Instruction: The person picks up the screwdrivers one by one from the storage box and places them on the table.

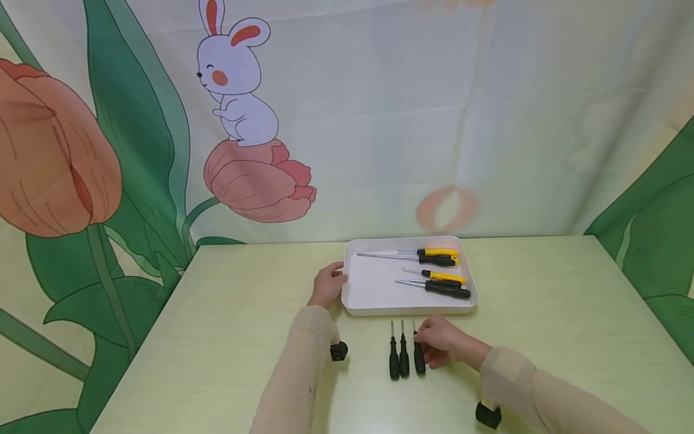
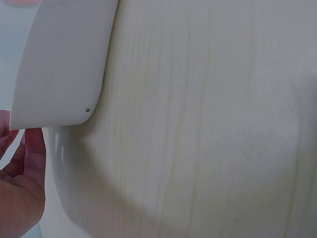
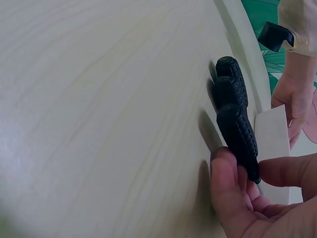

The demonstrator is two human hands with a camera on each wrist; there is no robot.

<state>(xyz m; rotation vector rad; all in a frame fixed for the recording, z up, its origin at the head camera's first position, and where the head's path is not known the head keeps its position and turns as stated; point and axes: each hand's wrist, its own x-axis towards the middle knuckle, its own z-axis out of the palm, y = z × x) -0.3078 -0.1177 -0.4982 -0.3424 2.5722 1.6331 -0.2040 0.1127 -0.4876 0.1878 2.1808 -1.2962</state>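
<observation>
My right hand (image 1: 441, 341) pinches a black-handled screwdriver (image 1: 419, 359) between thumb and fingers, in front of the tray; its thin shaft points away from me. In the right wrist view the black handle (image 3: 237, 133) shows beyond the fingertips. Two more black screwdrivers (image 1: 394, 360) lie side by side just left of it, tips toward the tray. At the left end of the white tray (image 1: 374, 295), my left hand (image 1: 327, 286) holds its edge. The left wrist view shows those fingers (image 2: 33, 148) right at the tray's rim.
Inside the tray, several screwdrivers with yellow (image 1: 440, 252) and black (image 1: 447, 290) handles lie toward the right, shafts pointing left. The pale wood-grain table (image 1: 564, 313) ends at a printed curtain (image 1: 368, 120) behind the tray. Each wrist carries a small black camera (image 1: 488, 416).
</observation>
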